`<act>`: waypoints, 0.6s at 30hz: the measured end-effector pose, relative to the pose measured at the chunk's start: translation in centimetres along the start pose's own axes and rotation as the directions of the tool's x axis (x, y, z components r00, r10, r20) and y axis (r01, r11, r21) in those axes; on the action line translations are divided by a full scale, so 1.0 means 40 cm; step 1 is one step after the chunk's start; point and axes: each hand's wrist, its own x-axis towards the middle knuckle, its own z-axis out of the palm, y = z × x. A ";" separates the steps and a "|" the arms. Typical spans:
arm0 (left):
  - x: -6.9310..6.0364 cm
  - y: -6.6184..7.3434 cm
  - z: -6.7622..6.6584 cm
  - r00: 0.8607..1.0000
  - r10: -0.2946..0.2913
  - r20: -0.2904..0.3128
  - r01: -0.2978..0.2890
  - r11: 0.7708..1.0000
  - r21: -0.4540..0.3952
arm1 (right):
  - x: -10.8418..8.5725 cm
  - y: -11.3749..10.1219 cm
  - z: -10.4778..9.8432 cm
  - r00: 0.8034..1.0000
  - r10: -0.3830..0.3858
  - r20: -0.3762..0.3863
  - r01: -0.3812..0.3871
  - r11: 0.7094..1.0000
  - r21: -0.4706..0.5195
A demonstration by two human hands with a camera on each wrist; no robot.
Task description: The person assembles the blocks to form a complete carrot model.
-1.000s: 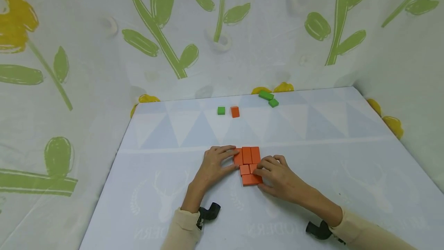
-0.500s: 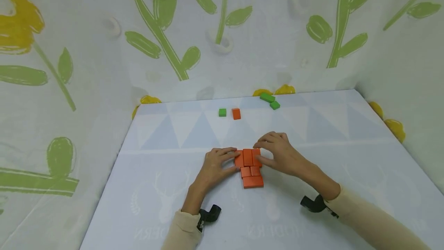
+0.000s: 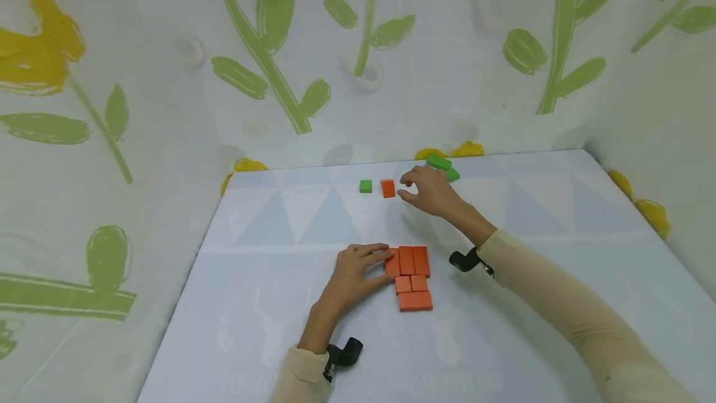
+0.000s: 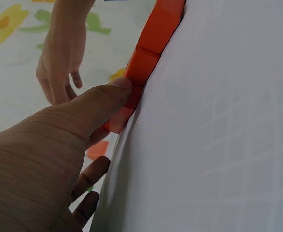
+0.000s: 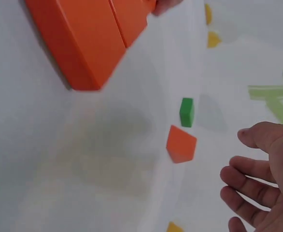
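1. Loose orange block [image 3: 388, 188] was seen at far side of tabletop [image 3: 235, 303], green block [image 3: 366, 186] nearby; approached too wide, the green one might've been knocked.
2. R hand [image 3: 429, 191] was held just beside, empty, fingers parted; mistimed pinch = block prob. pushed off.
3. Orange cluster [image 3: 414, 261] was pinched at its L end by L hand [image 3: 353, 272]; w/ uneven pressure, rows could've been skewed.

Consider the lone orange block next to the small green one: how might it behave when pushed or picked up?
The lone orange block is probably stiff, given its straight edges. Its flat faces suggest it would slide rather than roll. Being small compared with the right hand, it looks likely to lift easily.
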 end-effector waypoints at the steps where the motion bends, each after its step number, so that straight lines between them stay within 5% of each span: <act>1: -0.001 0.001 0.000 1.000 -0.003 0.003 0.003 1.000 -0.004 | 0.018 0.002 0.006 1.000 0.020 0.018 -0.020 1.000 -0.007; 8: -0.007 0.005 0.006 1.000 -0.016 0.005 0.016 1.000 -0.018 | 0.110 0.015 0.047 0.986 0.066 0.156 -0.059 0.997 -0.048; 18: -0.002 -0.004 -0.002 1.000 0.016 -0.020 -0.016 1.000 0.018 | 0.139 0.043 0.072 0.961 -0.116 0.249 0.148 0.983 -0.113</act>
